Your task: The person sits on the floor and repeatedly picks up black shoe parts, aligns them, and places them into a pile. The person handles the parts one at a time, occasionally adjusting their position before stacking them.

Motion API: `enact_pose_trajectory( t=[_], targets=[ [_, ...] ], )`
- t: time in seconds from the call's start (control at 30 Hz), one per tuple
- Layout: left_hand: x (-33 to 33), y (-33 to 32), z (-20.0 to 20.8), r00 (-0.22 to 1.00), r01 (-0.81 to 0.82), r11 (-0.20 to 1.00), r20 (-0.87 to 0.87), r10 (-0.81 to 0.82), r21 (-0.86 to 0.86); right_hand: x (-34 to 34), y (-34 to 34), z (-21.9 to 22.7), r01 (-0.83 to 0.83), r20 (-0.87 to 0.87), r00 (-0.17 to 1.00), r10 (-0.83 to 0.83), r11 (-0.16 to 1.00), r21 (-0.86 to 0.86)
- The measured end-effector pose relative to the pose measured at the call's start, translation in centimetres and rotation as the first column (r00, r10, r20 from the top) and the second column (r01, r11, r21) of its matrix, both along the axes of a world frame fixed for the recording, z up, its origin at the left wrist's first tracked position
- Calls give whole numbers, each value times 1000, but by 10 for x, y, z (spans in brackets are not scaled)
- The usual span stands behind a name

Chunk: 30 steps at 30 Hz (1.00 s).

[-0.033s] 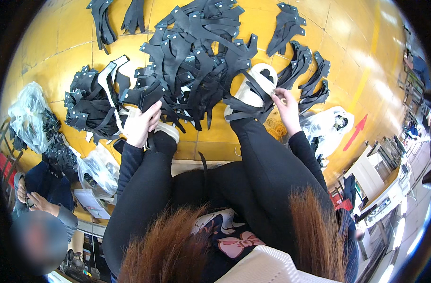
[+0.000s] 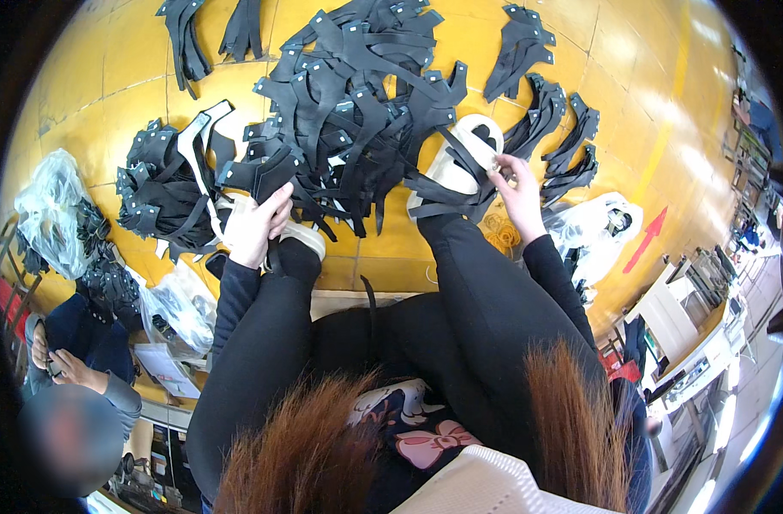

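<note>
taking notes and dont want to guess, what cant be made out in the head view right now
- Head view: whether the right hand pinches anything; too small to tell.
- Head view: palm of the left hand; hidden by the back of that hand.
- Head view: far end of the large black pile; cut off by the top edge.
- Head view: contents of the clear bag; obscured by plastic folds.

A: From here, the yellow floor [image 2: 631, 111] is gleaming, smooth and glossy.
B: Noting: black strips [image 2: 370, 118] are looking matt, like cloth.
A: Far-left bag [image 2: 53, 201] is showing thin, wrinkled plastic, shining.
</note>
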State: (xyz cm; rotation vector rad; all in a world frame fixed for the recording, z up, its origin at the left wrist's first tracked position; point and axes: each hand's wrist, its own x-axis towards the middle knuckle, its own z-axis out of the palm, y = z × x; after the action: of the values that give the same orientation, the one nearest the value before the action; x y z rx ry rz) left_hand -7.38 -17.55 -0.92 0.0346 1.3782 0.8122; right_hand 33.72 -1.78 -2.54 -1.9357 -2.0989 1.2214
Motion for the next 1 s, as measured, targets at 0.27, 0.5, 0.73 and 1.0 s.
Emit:
enact_pose_trajectory(
  t=[0.27, 0.5, 0.73, 1.0],
  targets=[
    [0, 5, -3, 1000, 24, 1000, -4, -24, 8, -31, 6, 1, -290, 73, 957, 282, 946, 145],
    [0, 8, 1, 999, 46, 999, -19, -47, -8, -37, 3, 7, -137, -115, 986, 117, 974, -178],
    [1, 10, 3, 1000, 25, 1000, -4, -25, -8, -37, 6, 9, -342, -171, 934, 313, 920, -189],
    [0, 8, 2, 1000, 31, 1000, -3, -31, 3, -57, 43, 2, -558, -90, 819, 567, 823, 106]
  ],
)
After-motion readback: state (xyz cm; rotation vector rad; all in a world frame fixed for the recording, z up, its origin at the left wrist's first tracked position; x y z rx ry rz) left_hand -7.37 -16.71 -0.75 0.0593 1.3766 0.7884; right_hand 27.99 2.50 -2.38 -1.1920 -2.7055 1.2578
